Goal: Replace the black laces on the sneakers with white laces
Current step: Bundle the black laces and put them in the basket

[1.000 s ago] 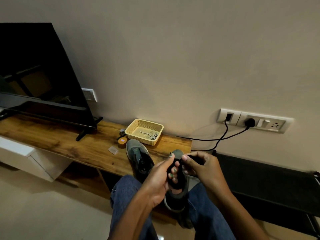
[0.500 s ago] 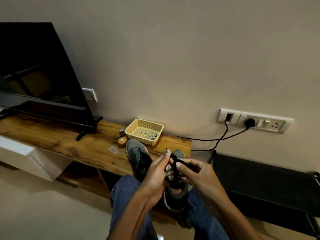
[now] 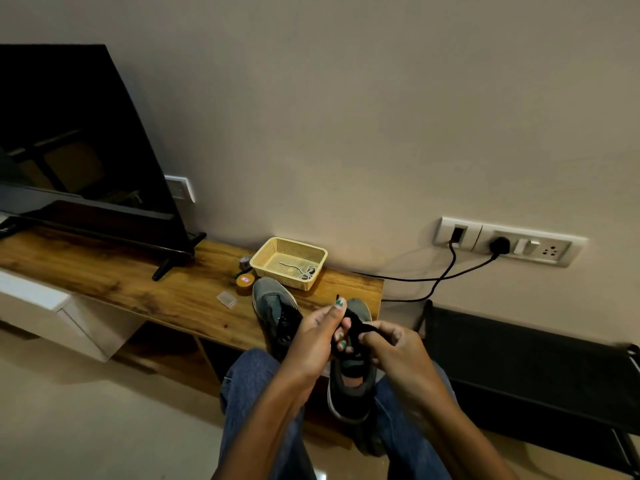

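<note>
My left hand (image 3: 317, 336) and right hand (image 3: 391, 344) had drawn closer together, both pinching the bunched black lace (image 3: 355, 323) above the sneaker (image 3: 349, 386) on my lap, suggesting unlacing was nearly finished.

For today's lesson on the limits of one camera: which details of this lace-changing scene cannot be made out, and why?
Head view only:
- Eyelets of the grey sneaker on the lap: covered by the left hand and right hand.
- How much bunched black lace remains threaded: hidden by the fingers.
- Thin pale cord in the yellow plastic basket: too small to confirm it is the white laces.
- Label on the small orange tin: too small to read.
</note>
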A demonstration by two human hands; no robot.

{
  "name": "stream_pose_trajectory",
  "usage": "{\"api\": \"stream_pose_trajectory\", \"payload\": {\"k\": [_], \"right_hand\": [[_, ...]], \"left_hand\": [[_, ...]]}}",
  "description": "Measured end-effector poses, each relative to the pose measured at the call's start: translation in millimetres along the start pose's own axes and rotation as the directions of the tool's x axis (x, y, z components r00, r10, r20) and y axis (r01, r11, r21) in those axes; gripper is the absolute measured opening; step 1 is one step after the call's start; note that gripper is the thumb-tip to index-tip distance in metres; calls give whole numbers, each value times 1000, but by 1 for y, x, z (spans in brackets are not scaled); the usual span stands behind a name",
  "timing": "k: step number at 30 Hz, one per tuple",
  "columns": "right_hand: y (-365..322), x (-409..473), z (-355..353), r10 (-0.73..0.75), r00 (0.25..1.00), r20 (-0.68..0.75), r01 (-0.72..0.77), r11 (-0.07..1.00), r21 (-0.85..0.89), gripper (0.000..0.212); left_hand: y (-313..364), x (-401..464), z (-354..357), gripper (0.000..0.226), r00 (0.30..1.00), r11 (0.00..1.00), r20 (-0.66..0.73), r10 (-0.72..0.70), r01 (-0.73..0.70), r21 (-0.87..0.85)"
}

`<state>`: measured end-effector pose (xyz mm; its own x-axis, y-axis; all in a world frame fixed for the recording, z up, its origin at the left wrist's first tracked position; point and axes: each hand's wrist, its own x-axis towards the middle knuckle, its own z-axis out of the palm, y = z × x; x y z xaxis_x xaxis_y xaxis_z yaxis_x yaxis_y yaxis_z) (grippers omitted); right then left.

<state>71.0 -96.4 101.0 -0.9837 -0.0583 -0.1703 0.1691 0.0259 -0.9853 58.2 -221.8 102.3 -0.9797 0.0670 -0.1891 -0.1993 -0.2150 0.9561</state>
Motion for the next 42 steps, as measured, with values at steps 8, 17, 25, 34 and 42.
{"api": "stream_pose_trajectory", "payload": {"k": [8, 17, 25, 34, 42], "right_hand": [[0, 2, -1, 297, 946, 126, -322, 898, 301, 17], [8, -1, 6, 50, 968, 246, -89, 985, 150, 34], [12, -6, 9, -168, 979, -114, 157, 983, -100, 21], [16, -4, 7, -362, 913, -190, 287, 899, -332, 10], [16, 5, 1, 219, 949, -229, -79, 865, 496, 20]], "left_hand": [[-8, 3, 1, 35, 1000, 999, 7, 20, -20, 26], [-14, 3, 2, 35, 997, 999, -69, 22, -19, 40], [-12, 5, 3, 36, 977, 968, -139, 161, -129, 215], [-13, 3, 6, 35, 950, 948, -202, 239, -183, 261], [-13, 7, 10, 34, 957, 977, -223, 186, -156, 145]]}}
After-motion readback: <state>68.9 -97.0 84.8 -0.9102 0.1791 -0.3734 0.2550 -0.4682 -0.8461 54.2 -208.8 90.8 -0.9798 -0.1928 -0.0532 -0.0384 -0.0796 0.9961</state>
